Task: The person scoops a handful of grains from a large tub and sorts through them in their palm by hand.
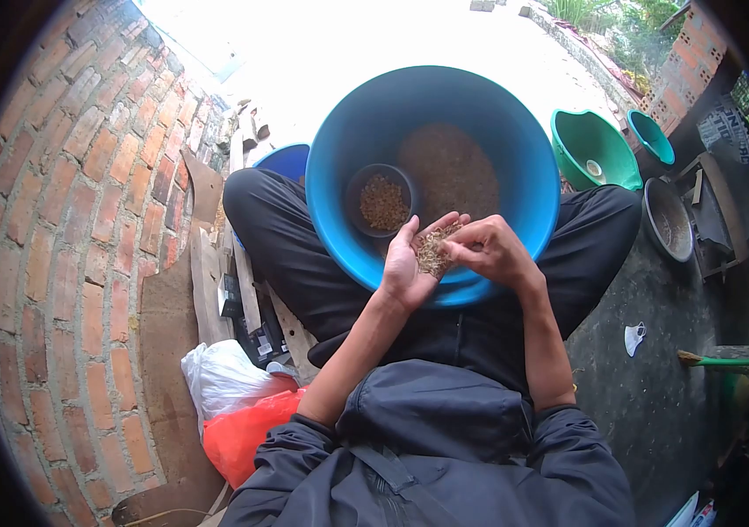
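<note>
A large blue tub sits tilted between my legs, with a layer of brown, grain-like material on its bottom. Cupped palm up over the near rim, my left hand carries a small heap of pale husky seeds. The fingers of my right hand are pinched together at that heap; whatever sits between the fingertips is hidden. Inside the tub on the left, close to my left fingers, stands a small dark bowl holding golden-brown kernels.
Right of my knee are green basins and a round metal pan. A white mask and a green-handled brush lie on the dark floor. White and red plastic bags rest at left beside a brick wall.
</note>
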Demonstrator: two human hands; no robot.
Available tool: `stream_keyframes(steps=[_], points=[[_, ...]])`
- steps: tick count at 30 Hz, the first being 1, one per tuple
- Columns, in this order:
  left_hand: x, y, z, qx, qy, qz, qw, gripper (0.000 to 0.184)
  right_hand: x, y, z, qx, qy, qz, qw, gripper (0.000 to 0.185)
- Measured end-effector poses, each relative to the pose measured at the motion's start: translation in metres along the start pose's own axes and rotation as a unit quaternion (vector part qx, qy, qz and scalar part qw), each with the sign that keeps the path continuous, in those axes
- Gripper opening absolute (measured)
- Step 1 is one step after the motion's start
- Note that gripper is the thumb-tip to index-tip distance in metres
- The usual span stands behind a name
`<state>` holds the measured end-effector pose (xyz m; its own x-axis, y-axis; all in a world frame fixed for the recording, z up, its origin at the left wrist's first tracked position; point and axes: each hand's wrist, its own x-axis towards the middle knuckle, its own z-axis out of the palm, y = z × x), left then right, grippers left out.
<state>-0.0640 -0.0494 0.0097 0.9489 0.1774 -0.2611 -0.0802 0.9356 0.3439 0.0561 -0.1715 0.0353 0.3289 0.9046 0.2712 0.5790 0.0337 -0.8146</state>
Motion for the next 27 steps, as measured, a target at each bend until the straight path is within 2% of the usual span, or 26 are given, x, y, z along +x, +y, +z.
stream_keyframes(steps=[1,3,5,7,8,11,13,15,17,21,23,25,27], points=[[0.001,0.0,-0.001,0.001,-0.003,0.002,1.0,0.06,0.0,0.001,0.0,0.0,0.0,0.0,1.0,0.017],[0.001,-0.001,-0.001,0.011,0.011,0.002,1.0,0.06,0.002,-0.001,0.0,0.006,0.09,0.028,0.996,0.016],[0.001,-0.001,0.0,0.021,0.025,0.001,0.999,0.061,0.0,0.0,-0.002,0.021,0.083,0.031,0.996,0.016],[0.0,0.0,0.001,-0.007,-0.004,-0.002,1.0,0.061,0.0,0.001,-0.001,0.013,0.015,-0.031,0.999,0.017],[0.0,0.0,0.001,-0.006,-0.004,-0.002,1.0,0.061,0.0,0.0,0.0,0.013,0.015,-0.031,0.999,0.017],[0.002,-0.001,-0.002,-0.006,-0.004,-0.001,1.0,0.061,0.001,-0.007,0.0,-0.038,0.025,0.003,0.999,0.017],[0.003,-0.001,-0.002,0.012,0.026,0.004,1.0,0.06,0.002,-0.007,0.0,0.005,0.097,0.03,0.995,0.016],[0.003,-0.001,-0.002,-0.002,0.01,0.0,1.0,0.06,0.0,-0.002,-0.002,0.004,0.083,0.034,0.996,0.016],[0.002,-0.001,-0.001,-0.016,-0.005,-0.004,1.0,0.06,-0.002,0.008,0.0,0.012,-0.003,-0.003,1.0,0.018],[0.002,-0.001,-0.003,0.004,-0.003,-0.002,1.0,0.06,0.0,-0.004,-0.001,0.009,-0.01,0.018,1.0,0.018],[0.003,-0.001,-0.005,0.008,0.003,0.001,1.0,0.06,0.001,0.0,0.002,0.037,0.073,0.043,0.996,0.016],[0.0,-0.001,0.003,0.013,0.009,0.001,1.0,0.06,0.0,-0.002,-0.001,0.044,0.065,0.04,0.996,0.017],[0.0,-0.001,0.002,0.012,-0.003,-0.005,1.0,0.06,-0.002,-0.006,-0.006,0.017,-0.032,0.03,0.999,0.021]])
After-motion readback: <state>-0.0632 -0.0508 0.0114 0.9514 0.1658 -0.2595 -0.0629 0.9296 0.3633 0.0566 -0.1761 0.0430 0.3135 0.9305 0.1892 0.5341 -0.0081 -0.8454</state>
